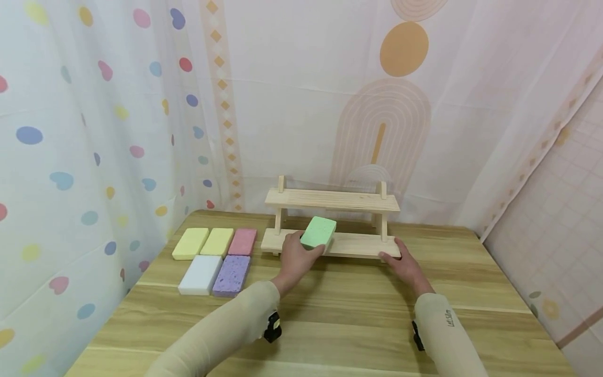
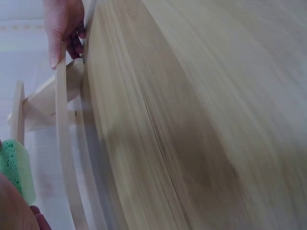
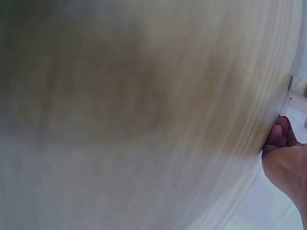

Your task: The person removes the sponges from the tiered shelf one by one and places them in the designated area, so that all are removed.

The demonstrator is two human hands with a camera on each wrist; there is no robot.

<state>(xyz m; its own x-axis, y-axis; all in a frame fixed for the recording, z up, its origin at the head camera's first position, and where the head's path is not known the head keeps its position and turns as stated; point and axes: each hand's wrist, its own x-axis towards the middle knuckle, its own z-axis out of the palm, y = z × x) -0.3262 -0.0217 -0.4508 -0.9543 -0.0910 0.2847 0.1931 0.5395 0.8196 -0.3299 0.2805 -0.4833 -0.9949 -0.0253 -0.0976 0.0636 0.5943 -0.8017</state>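
My left hand (image 1: 297, 259) grips a green sponge (image 1: 319, 231) by its sides, thumb on the right edge. The sponge is tilted and overlaps the lower board of a two-tier wooden shelf (image 1: 358, 245) in the head view. With my right hand (image 1: 408, 267) I hold the right end of that lower board, thumb on its front. In the left wrist view the porous sponge (image 2: 14, 167) shows beside the shelf board (image 2: 64, 139), and the right hand (image 2: 66, 24) pinches the board's far end. Only part of the right hand (image 3: 285, 160) shows in the right wrist view.
Left of the shelf lie two yellow sponges (image 1: 190, 243) (image 1: 218, 241), a pink sponge (image 1: 243, 242), a white sponge (image 1: 200, 275) and a purple sponge (image 1: 232, 275) on the wooden table (image 1: 339, 324). A patterned curtain (image 1: 301, 104) hangs behind.
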